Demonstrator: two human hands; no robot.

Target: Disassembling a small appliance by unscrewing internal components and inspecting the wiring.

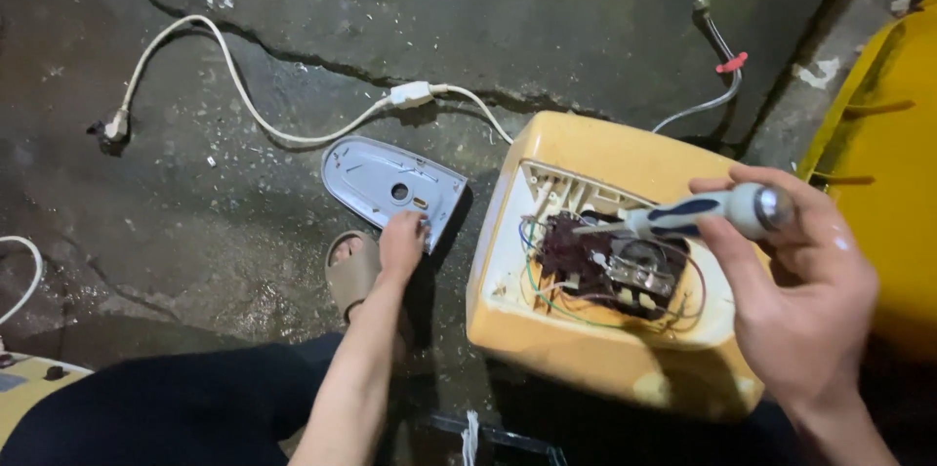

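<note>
A: Where is your right hand?

B: Your right hand (800,281) sits at the right of the frame. Its fingers are curled around the handle of a screwdriver (698,212), with the thumb along the near side. The blade points left, into the open yellow casing (547,320).

A: What do you see inside that casing?

B: A dark clump of parts and a metal block, with thin green, red and white wires (566,290) looping around them. The screwdriver tip is right at the top of that clump. The casing lies on the concrete floor (195,232) in the middle right of the frame.

A: And your left hand?

B: Your left hand (402,242) reaches to the centre. Its fingertips press down on the lower edge of a grey cover plate (390,183), which lies flat just left of the casing. The fingers are close together and bent; I cannot tell whether they pinch the edge. Just beside the hand, your foot rests in a tan sandal (351,276).

A: Anything else nearby?

B: A white cord (244,105) snakes across the upper left of the frame.
</note>
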